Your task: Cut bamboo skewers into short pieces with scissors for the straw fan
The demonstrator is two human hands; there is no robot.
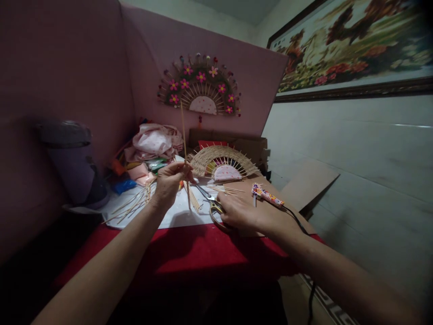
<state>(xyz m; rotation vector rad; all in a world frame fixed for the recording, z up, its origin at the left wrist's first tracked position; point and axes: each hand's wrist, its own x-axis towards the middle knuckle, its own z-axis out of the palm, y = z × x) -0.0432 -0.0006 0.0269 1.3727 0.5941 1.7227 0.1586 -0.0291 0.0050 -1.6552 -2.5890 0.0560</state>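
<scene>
My left hand (171, 183) is closed in a pinch on a thin wooden stick (183, 131), which stands nearly upright and reaches well above the fingers. My right hand (238, 210) is closed at the gold handles of a pair of scissors (215, 208); part of the grip is hidden behind the fingers. The scissor blades point toward the left hand, low over the white sheet (172, 220). More thin sticks (133, 205) lie loose to the left, and others lie between the hands. Beyond them stands a woven half-round fan (225, 153) with sticks poking out of its rim.
A flower-patterned glue gun (267, 195) with a black cord lies on cardboard at right. Crumpled pink cloth (157, 140) and coloured packets (123, 186) are heaped at back left, near a purple container (76, 162). A flower-decorated fan (201, 85) hangs on the pink panel.
</scene>
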